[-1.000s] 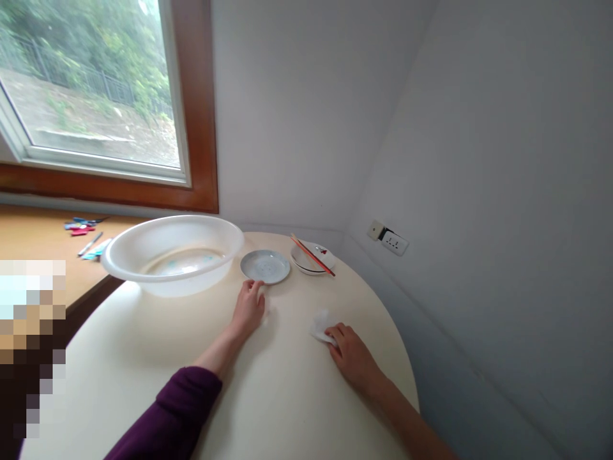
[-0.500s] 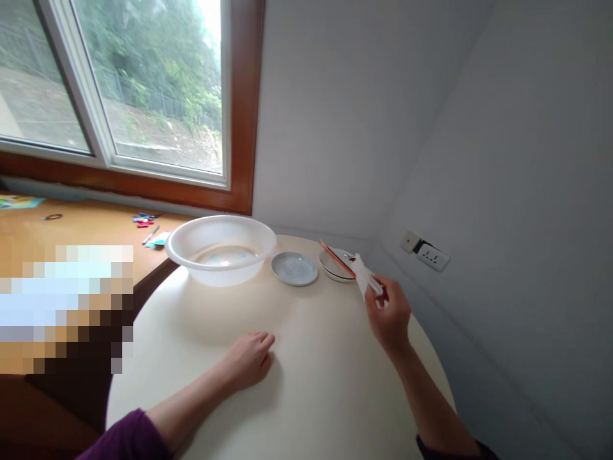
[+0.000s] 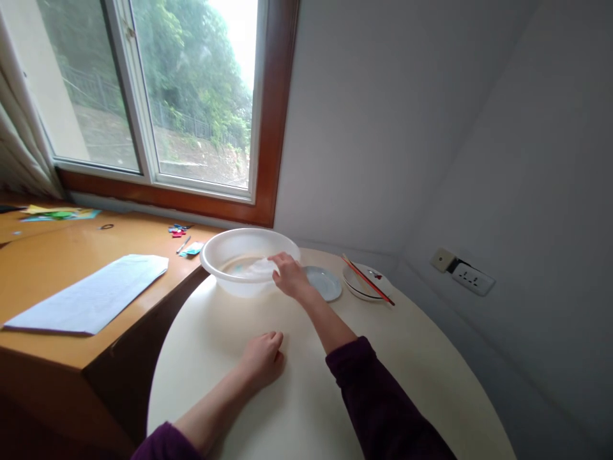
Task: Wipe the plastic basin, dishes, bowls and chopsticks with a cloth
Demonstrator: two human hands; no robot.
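Observation:
My right hand (image 3: pixel 290 276) reaches over the near right rim of a translucent white plastic basin (image 3: pixel 225 281). Its fingers are closed on a crumpled white tissue (image 3: pixel 258 267), which hangs inside the basin; the fingertips are partly blurred. Loosely curled, my left hand (image 3: pixel 265 359) rests on the round white table (image 3: pixel 230 421) with nothing visible in it. A grey-blue plate (image 3: pixel 326 284) lies right of the basin, partly behind my right wrist. Farther right is a shallow white bowl (image 3: pixel 357 285) with a dark rim line, and a thin red stick (image 3: pixel 371 283) lies across it.
On the left, a wooden desk (image 3: pixel 129 236) carries a folded pale sheet (image 3: pixel 96 294), a pen (image 3: pixel 182 245), small red and blue pieces (image 3: pixel 177 231) and coloured papers (image 3: pixel 60 214). A window (image 3: pixel 201 96) is behind. A power socket (image 3: pixel 473 278) is on the right wall.
My right hand has moved left from beside the bowl to the basin, carrying the tissue. The red stick now lies on the bowl. My left hand stays curled; the view has shifted left.

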